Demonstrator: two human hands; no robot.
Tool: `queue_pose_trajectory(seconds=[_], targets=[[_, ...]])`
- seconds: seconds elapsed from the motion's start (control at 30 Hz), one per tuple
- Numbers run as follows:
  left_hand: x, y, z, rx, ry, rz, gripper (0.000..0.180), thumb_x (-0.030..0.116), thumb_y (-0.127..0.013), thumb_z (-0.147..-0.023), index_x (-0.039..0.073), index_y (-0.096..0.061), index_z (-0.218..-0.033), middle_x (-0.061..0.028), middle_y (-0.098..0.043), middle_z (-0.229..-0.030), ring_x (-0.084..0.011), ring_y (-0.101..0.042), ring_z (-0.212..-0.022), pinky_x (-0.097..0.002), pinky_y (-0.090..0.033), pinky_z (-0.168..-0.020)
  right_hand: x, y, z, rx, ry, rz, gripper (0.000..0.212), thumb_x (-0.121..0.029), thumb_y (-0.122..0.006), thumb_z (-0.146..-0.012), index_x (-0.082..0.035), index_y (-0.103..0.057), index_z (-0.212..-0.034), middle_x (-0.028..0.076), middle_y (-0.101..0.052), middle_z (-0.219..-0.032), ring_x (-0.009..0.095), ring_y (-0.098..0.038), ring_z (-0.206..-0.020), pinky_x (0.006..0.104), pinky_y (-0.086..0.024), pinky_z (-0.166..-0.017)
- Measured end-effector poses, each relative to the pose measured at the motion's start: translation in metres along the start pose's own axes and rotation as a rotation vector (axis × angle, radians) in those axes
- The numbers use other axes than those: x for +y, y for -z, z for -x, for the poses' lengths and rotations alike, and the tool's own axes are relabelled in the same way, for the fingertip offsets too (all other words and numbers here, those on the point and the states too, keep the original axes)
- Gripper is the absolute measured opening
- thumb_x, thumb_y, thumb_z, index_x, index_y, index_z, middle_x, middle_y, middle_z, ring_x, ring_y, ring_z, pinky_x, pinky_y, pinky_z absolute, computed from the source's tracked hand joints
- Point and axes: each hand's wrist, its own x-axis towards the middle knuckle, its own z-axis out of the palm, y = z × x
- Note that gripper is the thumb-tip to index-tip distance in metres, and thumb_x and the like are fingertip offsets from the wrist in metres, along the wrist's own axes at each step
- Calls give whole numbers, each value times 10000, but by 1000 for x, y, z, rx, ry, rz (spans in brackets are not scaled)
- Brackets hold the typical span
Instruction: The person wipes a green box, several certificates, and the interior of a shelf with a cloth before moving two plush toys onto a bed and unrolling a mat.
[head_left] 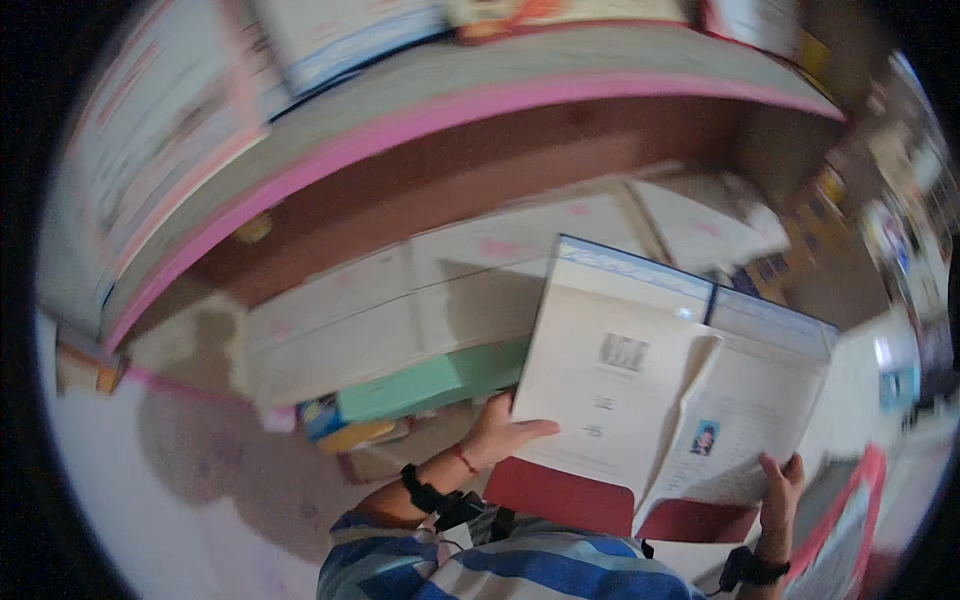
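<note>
An open document folder (570, 492) with dark edges, blue patterned strips and red lower pockets is held up in front of me. White papers are tucked in it: the left sheet (575, 385) bears a dark printed block, and the right sheet (740, 415) carries a small blue-backed photo. My left hand (500, 435) grips the left edge, thumb lying over the sheet and fingers behind. On the lower right edge my right hand (781, 492) is closed, its thumb on the front. The folder's back and the fingers behind it are hidden.
A grey shelf with a pink edge (480, 105) curves across above, with flat printed items standing on it. Below lie white boxes (330, 300) and a green box (400, 387). Cardboard boxes (840, 265) stand at right, and a pink-rimmed bag-like thing (850, 520) is near my right arm.
</note>
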Motion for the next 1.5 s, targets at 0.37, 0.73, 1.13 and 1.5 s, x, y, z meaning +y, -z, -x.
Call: queue_pose_trajectory(seconds=[0.37,0.73,1.13,1.5], targets=[[8,-47,-42,-127,164,-44,492,-43,-605,-719,-63,-412,-1171,-111,-536,-1078,-203,-524,-953,-293,-407,-850,60,41,47,391,-187,158,547,-245,-757,-614,73,-510,-983,159,-593,-881,209,-575,-797,313,-465,-704],[-36,-325,-56,-616,201,-331,460,46,-634,-736,-49,-441,-1143,-100,-547,-1027,-190,-538,-890,-293,-438,-791,182,259,166,865,-279,-14,516,-240,-756,-599,43,-501,-946,155,-591,-885,198,-567,-816,307,-452,-727],[-36,-529,-109,-965,264,-454,367,92,-669,-720,-37,-517,-1028,-75,-577,-926,-168,-564,-790,-280,-466,-708,231,332,191,1190,-530,-186,526,-206,-758,-619,53,-472,-977,166,-573,-925,203,-572,-835,314,-471,-696],[-87,-756,-115,-1308,338,-603,373,121,-711,-699,-59,-547,-982,-114,-608,-918,-165,-595,-781,-277,-491,-677,277,411,214,1470,-577,-510,456,-95,-727,-660,57,-479,-1011,147,-588,-930,187,-578,-811,299,-476,-696]])
